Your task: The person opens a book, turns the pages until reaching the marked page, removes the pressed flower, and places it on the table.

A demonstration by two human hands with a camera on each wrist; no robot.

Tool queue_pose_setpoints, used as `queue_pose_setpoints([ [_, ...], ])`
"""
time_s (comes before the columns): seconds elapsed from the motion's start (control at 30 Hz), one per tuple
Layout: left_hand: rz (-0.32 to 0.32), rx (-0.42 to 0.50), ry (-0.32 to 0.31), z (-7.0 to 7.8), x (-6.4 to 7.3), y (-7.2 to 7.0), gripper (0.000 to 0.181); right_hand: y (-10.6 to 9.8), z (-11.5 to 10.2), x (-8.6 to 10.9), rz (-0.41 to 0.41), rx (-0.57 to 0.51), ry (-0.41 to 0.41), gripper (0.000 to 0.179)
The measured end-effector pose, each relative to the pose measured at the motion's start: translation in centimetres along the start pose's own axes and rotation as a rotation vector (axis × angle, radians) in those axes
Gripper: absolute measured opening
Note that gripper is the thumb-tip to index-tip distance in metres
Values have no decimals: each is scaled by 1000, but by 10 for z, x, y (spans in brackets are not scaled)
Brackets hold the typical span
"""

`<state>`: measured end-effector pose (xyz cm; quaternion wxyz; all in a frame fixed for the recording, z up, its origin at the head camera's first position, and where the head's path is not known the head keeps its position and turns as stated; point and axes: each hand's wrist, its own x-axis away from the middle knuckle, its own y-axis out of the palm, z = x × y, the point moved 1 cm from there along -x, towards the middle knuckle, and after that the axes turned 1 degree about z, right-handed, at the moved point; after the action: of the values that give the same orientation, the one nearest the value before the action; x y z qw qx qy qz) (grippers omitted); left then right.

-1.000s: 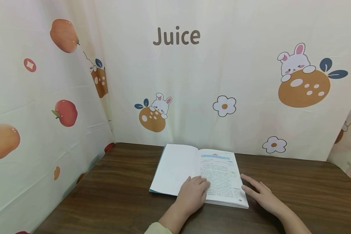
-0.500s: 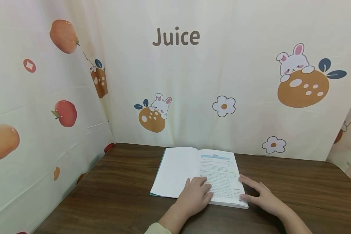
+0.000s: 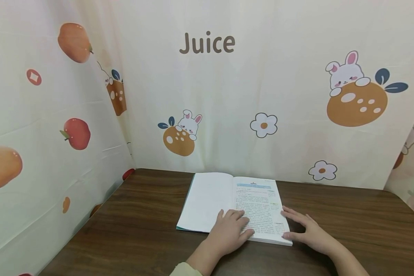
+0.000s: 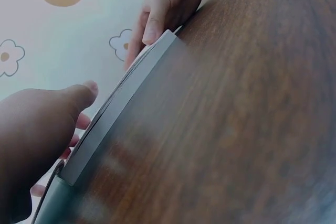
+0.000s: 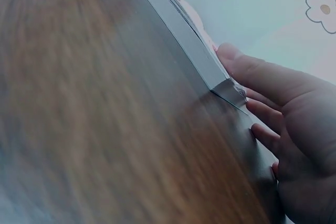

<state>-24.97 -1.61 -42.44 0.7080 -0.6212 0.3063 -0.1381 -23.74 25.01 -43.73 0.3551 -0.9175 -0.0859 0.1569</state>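
Observation:
An open book [image 3: 207, 199] lies on the brown table, its left page blank white and its right page [image 3: 253, 207] printed with small text under a blue heading band. My left hand [image 3: 227, 232] rests across the lower middle of the book, fingers spread over the printed page and the thumb out to the right. At the right edge, my right hand [image 3: 308, 232] has its thumb on the lower corner of the page. Its other fingers [image 5: 265, 114] lie loosely along the side of the page block [image 5: 184, 38]. The left wrist view shows the book's thick bottom edge [image 4: 118, 103].
The dark wood-grain table [image 3: 141, 214] extends on both sides of the book. Behind it hangs a pale curtain [image 3: 224, 96] printed with fruit, rabbits, flowers and the word Juice. A second printed curtain [image 3: 20, 115] runs along the left side.
My left thumb has spread rightward over the page. The right hand has shifted slightly left, its thumb now on the page corner. The left page's far edge sits a little lower.

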Motion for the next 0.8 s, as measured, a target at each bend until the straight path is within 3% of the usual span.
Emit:
queue_pose_setpoints([
  [0.27, -1, 2, -13, -1, -1, 3, 60, 2, 1, -2, 47, 27, 16, 55],
  [0.47, 27, -9, -13, -2, -1, 3, 55, 4, 1, -3, 75, 44, 27, 49],
  [0.6, 38, 5, -15, -2, -1, 3, 50, 3, -1, -3, 77, 48, 60, 56],
  [0.8, 64, 19, -17, -2, -1, 3, 39, 1, -7, -3, 64, -78, 127, 53],
])
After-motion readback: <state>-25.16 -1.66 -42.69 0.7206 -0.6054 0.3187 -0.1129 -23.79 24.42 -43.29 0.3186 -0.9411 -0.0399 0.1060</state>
